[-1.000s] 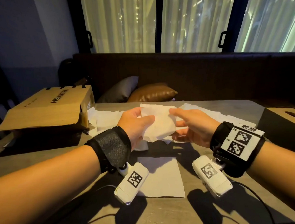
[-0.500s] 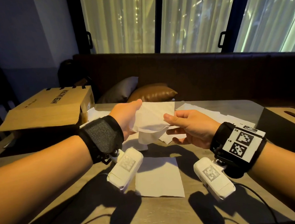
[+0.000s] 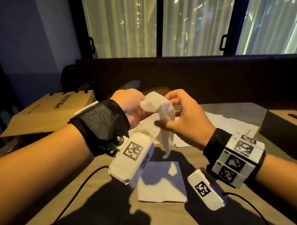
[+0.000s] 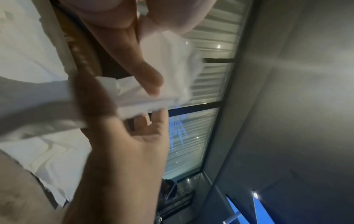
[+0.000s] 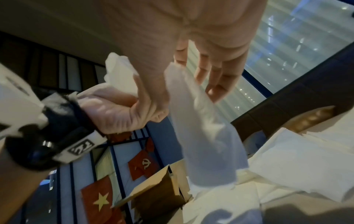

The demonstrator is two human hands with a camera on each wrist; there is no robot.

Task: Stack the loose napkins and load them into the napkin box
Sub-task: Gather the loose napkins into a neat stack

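Observation:
A white napkin point(image 3: 163, 111) is bunched up in the air between both hands, and its tail hangs down toward the table. My left hand point(image 3: 140, 104) grips its upper end in a curled fist. My right hand point(image 3: 165, 115) pinches the middle of it between thumb and fingers. The right wrist view shows the napkin point(image 5: 203, 128) drooping below the right-hand fingers point(image 5: 216, 75). One flat napkin point(image 3: 161, 181) lies on the table under the hands. More loose napkins point(image 3: 214, 124) are spread behind it. The dark napkin box point(image 3: 287, 125), slot on top, stands at the right edge.
A tan cardboard box point(image 3: 49, 113) with an open flap sits on the table at the left. A dark bench with cushions runs behind the table under the windows. Black cables trail over the wooden table point(image 3: 101, 208) from both wrist cameras.
Both hands have risen and come closer together. The napkin, held spread out a moment ago, is now bunched and hangs down in a strip.

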